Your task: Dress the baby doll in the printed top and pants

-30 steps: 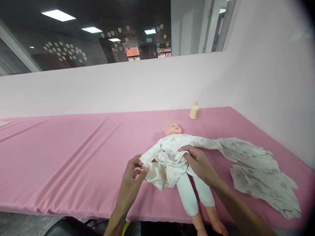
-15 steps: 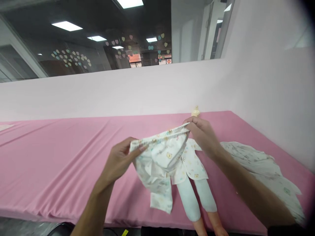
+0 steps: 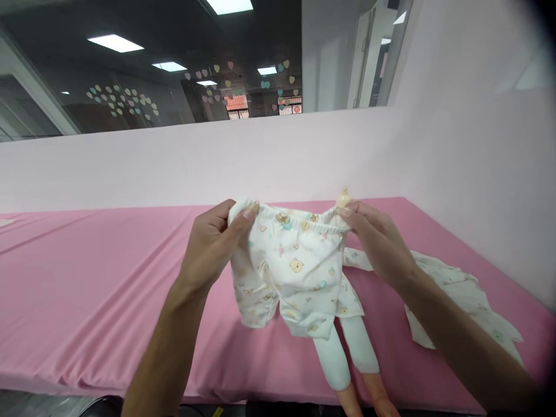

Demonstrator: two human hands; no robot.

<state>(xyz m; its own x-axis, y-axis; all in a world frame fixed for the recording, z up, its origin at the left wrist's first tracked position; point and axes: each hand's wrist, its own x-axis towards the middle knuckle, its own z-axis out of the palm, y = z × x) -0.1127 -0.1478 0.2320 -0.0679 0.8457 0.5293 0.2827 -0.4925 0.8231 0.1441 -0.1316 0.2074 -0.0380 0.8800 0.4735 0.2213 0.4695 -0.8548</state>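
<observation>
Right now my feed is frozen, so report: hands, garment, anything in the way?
Left hand and right hand grip the trousers by the waistband, lifted. Doll lies beneath on table.

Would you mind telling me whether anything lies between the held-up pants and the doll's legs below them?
Nothing visible does. Both hands, left hand and right hand, hold the pants by the waistband above the doll; only open air separates them from its legs.

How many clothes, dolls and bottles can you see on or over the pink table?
Clothes: 3, the little printed pants held up by the left hand and right hand, the doll's top, and the loose printed garment.
Dolls: 1, the doll.
Bottles: 1, the bottle, mostly hidden.
Total: 5
</observation>
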